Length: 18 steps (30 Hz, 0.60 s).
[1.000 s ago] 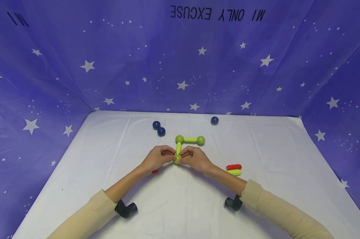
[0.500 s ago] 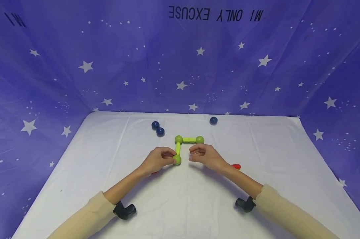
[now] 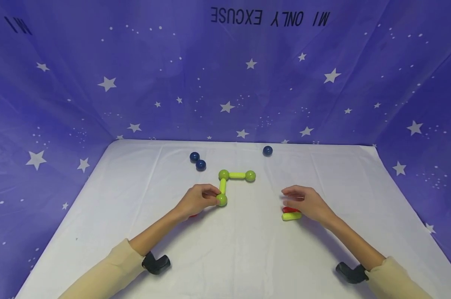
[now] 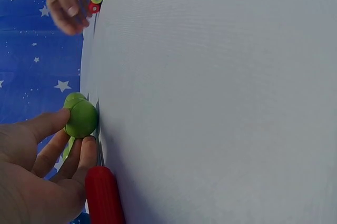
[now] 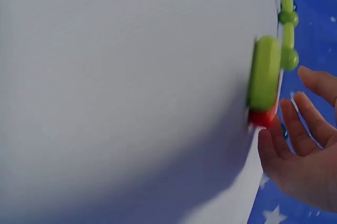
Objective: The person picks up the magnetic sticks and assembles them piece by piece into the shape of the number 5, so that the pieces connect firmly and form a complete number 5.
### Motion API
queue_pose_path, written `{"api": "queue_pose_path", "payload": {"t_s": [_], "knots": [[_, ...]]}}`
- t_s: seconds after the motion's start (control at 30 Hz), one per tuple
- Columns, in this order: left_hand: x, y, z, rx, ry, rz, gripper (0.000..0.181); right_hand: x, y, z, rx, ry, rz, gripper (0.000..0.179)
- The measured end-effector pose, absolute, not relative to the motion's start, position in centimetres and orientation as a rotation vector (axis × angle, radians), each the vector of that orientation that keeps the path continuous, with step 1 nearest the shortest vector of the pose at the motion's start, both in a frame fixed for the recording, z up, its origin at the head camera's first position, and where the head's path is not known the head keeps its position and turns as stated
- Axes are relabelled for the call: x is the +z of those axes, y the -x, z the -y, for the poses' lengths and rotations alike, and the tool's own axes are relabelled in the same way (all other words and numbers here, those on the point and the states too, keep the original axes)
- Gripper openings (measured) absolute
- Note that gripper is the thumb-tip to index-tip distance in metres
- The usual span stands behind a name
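Observation:
My left hand (image 3: 197, 200) pinches a green ball (image 3: 222, 199) between thumb and fingers. A yellow-green rod (image 3: 223, 186) runs from that ball to a corner ball (image 3: 223, 175), and a second rod (image 3: 237, 175) leads right to an end ball (image 3: 250, 176), forming an angled chain on the table. My right hand (image 3: 309, 204), fingers apart and holding nothing, hovers at a red rod (image 3: 289, 210) and a yellow-green rod (image 3: 292, 216) lying side by side. In the left wrist view another red rod (image 4: 104, 197) lies below the left hand.
Two dark blue balls (image 3: 200, 165) sit together behind the chain, to its left; a third blue ball (image 3: 267, 150) stands near the table's back edge. White cloth (image 3: 225, 257) covers the table. A starry blue curtain (image 3: 173, 83) closes off the back and sides.
My right hand has let go of the near green ball and moved right, over to the red and yellow-green rods. The left hand has kept its pinch on the ball.

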<state>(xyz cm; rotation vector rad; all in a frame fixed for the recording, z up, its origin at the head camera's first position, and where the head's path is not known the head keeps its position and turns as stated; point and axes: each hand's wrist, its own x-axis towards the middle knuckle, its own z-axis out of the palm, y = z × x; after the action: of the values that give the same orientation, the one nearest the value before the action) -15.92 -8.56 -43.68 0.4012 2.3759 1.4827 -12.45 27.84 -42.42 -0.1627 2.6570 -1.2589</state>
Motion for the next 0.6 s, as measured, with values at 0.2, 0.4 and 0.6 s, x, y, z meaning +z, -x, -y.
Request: {"api": "queue_pose_path", "payload": {"t_s": [0.2, 0.4, 0.6], "knots": [[-43.6, 15.9, 8.6, 1.482, -0.400, -2.376, 0.023, -43.1, 11.1, -30.1, -1.178, 0.149, -2.673, 0.036], [-43.7, 15.9, 8.7, 1.480, -0.403, -2.388, 0.023, -43.0, 10.9, -30.6, -1.174, 0.154, -2.644, 0.031], [-43.7, 15.9, 8.6, 1.479, -0.416, -2.384, 0.024, -43.0, 11.5, -30.7, -1.140, 0.200, -2.634, 0.023]]}}
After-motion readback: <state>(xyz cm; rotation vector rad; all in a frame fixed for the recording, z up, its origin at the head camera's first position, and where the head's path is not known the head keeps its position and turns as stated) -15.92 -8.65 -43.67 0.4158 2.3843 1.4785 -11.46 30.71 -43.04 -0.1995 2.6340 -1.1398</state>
